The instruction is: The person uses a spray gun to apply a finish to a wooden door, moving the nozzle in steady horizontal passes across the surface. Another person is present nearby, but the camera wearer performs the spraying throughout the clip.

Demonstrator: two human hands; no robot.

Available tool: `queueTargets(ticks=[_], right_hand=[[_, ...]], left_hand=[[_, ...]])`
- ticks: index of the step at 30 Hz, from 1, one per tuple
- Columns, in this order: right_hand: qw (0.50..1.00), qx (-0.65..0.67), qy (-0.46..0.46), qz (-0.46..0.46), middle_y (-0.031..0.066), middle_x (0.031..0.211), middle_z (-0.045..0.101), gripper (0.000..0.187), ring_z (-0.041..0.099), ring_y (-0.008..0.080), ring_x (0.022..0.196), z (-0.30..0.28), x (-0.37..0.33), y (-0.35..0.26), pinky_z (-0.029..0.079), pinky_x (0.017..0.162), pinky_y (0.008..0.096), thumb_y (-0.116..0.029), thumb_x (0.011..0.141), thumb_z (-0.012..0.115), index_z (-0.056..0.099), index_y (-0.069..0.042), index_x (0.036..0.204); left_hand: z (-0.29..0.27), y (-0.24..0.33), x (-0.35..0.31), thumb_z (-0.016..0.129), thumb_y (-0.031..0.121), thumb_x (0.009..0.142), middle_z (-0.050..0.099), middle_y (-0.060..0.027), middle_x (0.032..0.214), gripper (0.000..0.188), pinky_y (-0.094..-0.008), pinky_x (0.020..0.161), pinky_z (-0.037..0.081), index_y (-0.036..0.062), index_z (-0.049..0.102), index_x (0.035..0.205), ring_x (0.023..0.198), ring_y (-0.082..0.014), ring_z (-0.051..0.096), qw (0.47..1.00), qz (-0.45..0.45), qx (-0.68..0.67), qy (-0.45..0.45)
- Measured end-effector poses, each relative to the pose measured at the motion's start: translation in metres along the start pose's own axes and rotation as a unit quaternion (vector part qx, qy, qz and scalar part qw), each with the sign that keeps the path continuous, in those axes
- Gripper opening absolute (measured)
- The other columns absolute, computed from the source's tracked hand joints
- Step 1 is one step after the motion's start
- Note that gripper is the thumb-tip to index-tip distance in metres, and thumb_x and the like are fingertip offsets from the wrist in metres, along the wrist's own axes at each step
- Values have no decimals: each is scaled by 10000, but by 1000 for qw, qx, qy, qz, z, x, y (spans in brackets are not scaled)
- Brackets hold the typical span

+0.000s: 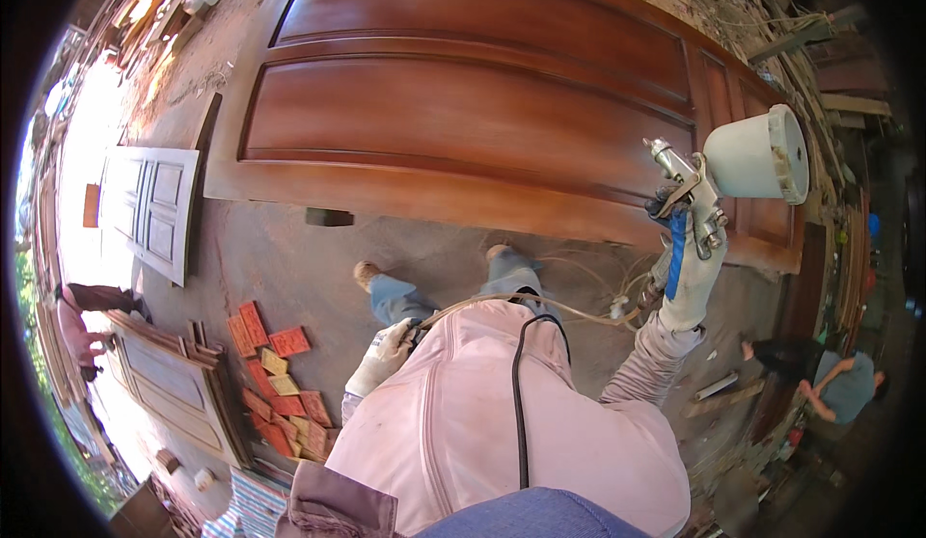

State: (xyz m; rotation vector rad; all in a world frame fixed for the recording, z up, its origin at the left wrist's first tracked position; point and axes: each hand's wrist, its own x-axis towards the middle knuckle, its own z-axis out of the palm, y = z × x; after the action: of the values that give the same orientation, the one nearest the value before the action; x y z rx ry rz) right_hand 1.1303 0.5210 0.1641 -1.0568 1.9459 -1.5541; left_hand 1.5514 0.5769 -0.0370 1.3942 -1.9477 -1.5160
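My right hand (pixel 696 282), in a pale work glove with a blue strip, is closed round the handle of a metal spray gun (pixel 696 183). A white paint cup (pixel 757 157) is fixed to the gun and lies on its side. The gun's nozzle points left, over the right part of a large reddish-brown panelled door (pixel 463 104) lying in front of me. At my waist on the left, my gloved left hand (pixel 384 353) is closed on a thin tan hose (pixel 502 299). That hose crosses my body toward the gun; the left fingertips are partly hidden.
A dark block (pixel 329 217) sits at the door's near edge. Red and yellow pieces (pixel 280 384) lie on the floor at left, near a white panelled door (pixel 149 205) and stacked doors (pixel 174 384). One person (pixel 82 331) is at far left, another (pixel 839 384) at right.
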Motion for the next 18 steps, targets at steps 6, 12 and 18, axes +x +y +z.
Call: queueTargets(ticks=[6,12,18], right_hand=[[995,92,-27,40,63,991,698,307,664,124,834,140,-73,-24,459,627,219,-228,984,591,595,-10,1200],[984,123,-123,33,54,993,704,354,664,117,864,268,-86,-73,476,661,234,-308,967,616,612,-28,1183],[963,196,-183,15,83,1195,645,391,615,131,1061,354,-82,-70,494,881,248,-163,991,568,526,-25,1354]], left_hand=[[-174,-49,-28,484,127,986,490,-44,616,231,-313,488,380,38,615,1154,532,-110,434,986,-134,-37,-97],[-281,-87,-56,508,174,977,542,-153,622,240,-377,521,423,13,580,1141,529,-255,538,989,-118,27,-87],[-268,-107,-54,527,130,975,603,-178,689,271,-385,542,450,-36,561,1187,561,-288,564,998,-37,26,36]])
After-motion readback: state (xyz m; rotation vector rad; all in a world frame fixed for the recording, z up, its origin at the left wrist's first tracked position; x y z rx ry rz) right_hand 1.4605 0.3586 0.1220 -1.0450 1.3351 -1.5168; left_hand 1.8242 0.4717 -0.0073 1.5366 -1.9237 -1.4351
